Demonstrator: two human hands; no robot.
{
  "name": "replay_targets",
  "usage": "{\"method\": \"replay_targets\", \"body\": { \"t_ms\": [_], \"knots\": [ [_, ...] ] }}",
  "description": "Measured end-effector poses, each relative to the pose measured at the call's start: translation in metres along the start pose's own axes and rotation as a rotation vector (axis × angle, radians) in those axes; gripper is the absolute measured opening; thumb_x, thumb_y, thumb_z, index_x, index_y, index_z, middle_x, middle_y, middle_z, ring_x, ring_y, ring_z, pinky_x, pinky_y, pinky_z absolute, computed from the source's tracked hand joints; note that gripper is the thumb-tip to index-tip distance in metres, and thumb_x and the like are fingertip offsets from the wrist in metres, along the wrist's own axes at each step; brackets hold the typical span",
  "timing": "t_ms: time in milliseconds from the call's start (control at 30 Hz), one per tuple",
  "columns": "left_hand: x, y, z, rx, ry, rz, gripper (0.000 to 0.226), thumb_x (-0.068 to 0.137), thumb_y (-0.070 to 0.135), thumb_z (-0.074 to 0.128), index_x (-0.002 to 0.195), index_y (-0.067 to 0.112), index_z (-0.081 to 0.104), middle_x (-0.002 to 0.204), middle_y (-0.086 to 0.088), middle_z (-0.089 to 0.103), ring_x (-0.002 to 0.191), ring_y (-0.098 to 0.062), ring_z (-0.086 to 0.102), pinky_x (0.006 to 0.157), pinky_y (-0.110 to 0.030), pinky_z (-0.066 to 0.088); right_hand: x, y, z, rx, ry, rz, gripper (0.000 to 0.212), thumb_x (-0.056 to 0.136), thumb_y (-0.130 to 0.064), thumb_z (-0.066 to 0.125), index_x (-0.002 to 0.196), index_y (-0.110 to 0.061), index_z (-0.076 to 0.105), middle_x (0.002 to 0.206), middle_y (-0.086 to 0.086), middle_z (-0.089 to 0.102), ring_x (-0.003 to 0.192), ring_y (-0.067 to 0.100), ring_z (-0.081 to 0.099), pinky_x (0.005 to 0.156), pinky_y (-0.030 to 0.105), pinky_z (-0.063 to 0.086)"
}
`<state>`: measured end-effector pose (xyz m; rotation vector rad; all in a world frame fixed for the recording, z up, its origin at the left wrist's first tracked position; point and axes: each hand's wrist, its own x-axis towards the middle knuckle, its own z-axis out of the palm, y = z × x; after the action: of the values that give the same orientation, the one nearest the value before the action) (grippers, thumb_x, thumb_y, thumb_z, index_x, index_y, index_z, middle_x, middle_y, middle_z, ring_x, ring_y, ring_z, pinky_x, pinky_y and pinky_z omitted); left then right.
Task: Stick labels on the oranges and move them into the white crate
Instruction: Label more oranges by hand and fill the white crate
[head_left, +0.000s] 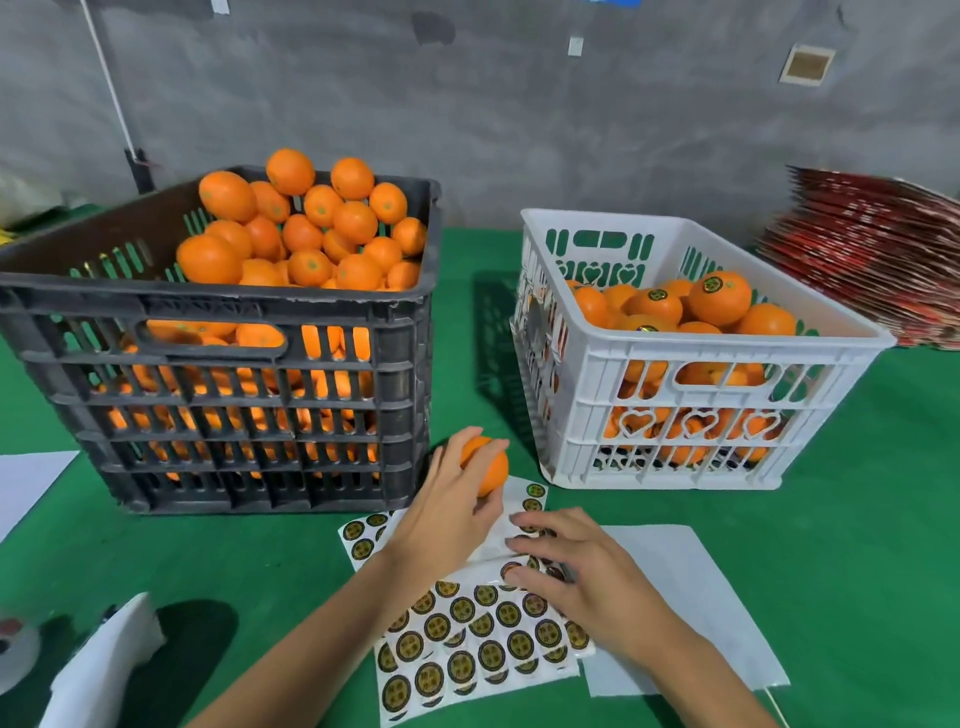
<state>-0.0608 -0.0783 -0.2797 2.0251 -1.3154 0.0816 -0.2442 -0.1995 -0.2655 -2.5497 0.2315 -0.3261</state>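
orange (488, 467), gripped by the left hand (447, 514) between the two crates, above the label sheets (467, 644); right hand (576, 571), fingers relaxed, rests on the sheets. white crate (691, 348) half full of labelled oranges; black crate (223, 301) heaped. green table (857, 519) open at right.

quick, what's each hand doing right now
Left hand: grips a round orange fruit.
Right hand: fingers on the round gold-and-black label sheets; pinch unclear.

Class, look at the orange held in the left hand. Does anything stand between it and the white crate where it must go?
Nothing visible lies between them. The orange in the left hand sits just left of the white crate, with only bare green table between. The crate's near wall must be cleared to drop it in.
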Motion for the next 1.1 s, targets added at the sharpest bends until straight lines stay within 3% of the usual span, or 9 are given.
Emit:
{"method": "replay_targets", "body": {
  "t_ms": [167, 333, 567, 667, 733, 833, 933, 1000, 1100],
  "knots": [
    [-0.002, -0.001, -0.002, -0.032, 0.012, 0.004, 0.053, 0.099, 0.025, 0.060, 0.147, 0.031, 0.040, 0.154, 0.005, 0.023, 0.140, -0.022, 0.032, 0.109, -0.042, 0.043, 0.001, 0.000, 0.002, 0.230, 0.060, 0.062, 0.035, 0.086, -0.055, 0.071, 0.115, -0.036, 0.077, 0.130, -0.028, 0.060, 0.130, 0.006, 0.046, 0.107, 0.028, 0.044],
    [-0.003, 0.001, -0.002, -0.018, 0.009, 0.005, 0.054, 0.099, 0.026, 0.060, 0.147, 0.034, 0.037, 0.155, 0.005, 0.022, 0.141, -0.021, 0.031, 0.108, -0.042, 0.044, 0.004, -0.004, 0.004, 0.486, 0.061, 0.176, 0.015, 0.086, -0.041, 0.080, 0.101, -0.038, 0.080, 0.126, -0.022, 0.062, 0.131, 0.001, 0.045, 0.112, 0.030, 0.037],
    [-0.005, 0.003, -0.003, 0.000, 0.004, -0.004, 0.054, 0.099, 0.027, 0.059, 0.147, 0.035, 0.037, 0.156, 0.006, 0.021, 0.141, -0.019, 0.030, 0.109, -0.040, 0.044, 0.007, -0.005, 0.007, 0.521, 0.052, 0.236, 0.004, 0.085, -0.035, 0.082, 0.089, -0.033, 0.081, 0.124, -0.022, 0.062, 0.126, -0.002, 0.047, 0.107, 0.029, 0.037],
    [-0.006, 0.003, -0.003, -0.009, 0.000, -0.004, 0.054, 0.099, 0.027, 0.060, 0.147, 0.036, 0.037, 0.155, 0.008, 0.020, 0.141, -0.018, 0.031, 0.109, -0.037, 0.044, 0.010, -0.009, 0.010, 0.651, 0.118, 0.344, 0.009, 0.086, -0.033, 0.081, 0.087, -0.025, 0.081, 0.116, -0.012, 0.069, 0.112, 0.021, 0.062, 0.098, 0.041, 0.051],
    [-0.005, 0.002, -0.004, -0.032, 0.005, -0.016, 0.053, 0.100, 0.029, 0.060, 0.147, 0.036, 0.038, 0.154, 0.011, 0.020, 0.140, -0.017, 0.032, 0.108, -0.035, 0.044, 0.016, -0.016, 0.010, 0.798, 0.243, 0.443, 0.012, 0.087, -0.034, 0.080, 0.089, -0.023, 0.080, 0.101, -0.002, 0.076, 0.099, 0.029, 0.070, 0.090, 0.041, 0.057],
    [-0.006, 0.003, -0.004, -0.070, 0.033, -0.068, 0.055, 0.100, 0.038, 0.059, 0.150, 0.036, 0.036, 0.152, 0.017, 0.021, 0.138, -0.011, 0.035, 0.109, -0.035, 0.044, 0.029, -0.026, 0.002, 0.478, 0.493, 0.376, 0.007, 0.095, -0.033, 0.072, 0.090, -0.031, 0.076, 0.092, -0.011, 0.075, 0.085, 0.006, 0.070, 0.079, 0.026, 0.055],
    [-0.008, 0.007, -0.006, -0.130, 0.082, -0.130, 0.062, 0.099, 0.047, 0.057, 0.154, 0.038, 0.029, 0.151, 0.023, 0.020, 0.135, -0.005, 0.037, 0.109, -0.032, 0.044, 0.047, -0.042, -0.010, 0.046, 0.642, 0.226, 0.011, 0.101, -0.025, 0.062, 0.103, -0.025, 0.073, 0.099, -0.017, 0.063, 0.077, 0.001, 0.063, 0.071, 0.021, 0.051],
    [-0.009, 0.011, -0.009, -0.181, 0.121, -0.127, 0.062, 0.099, 0.046, 0.058, 0.152, 0.043, 0.027, 0.150, 0.028, 0.019, 0.134, -0.001, 0.037, 0.107, -0.027, 0.044, 0.057, -0.054, -0.011, -0.077, 0.656, 0.191, 0.013, 0.101, -0.022, 0.061, 0.106, -0.024, 0.073, 0.100, -0.017, 0.060, 0.077, 0.003, 0.059, 0.068, 0.023, 0.050],
    [-0.011, 0.015, -0.015, -0.242, 0.174, -0.058, 0.067, 0.099, 0.031, 0.064, 0.145, 0.057, 0.023, 0.149, 0.031, 0.020, 0.135, 0.002, 0.038, 0.103, -0.012, 0.041, 0.064, -0.063, -0.006, -0.008, 0.568, 0.192, 0.015, 0.102, -0.025, 0.061, 0.105, -0.028, 0.075, 0.102, -0.026, 0.056, 0.089, -0.001, 0.058, 0.077, 0.022, 0.051]
  ]
}}
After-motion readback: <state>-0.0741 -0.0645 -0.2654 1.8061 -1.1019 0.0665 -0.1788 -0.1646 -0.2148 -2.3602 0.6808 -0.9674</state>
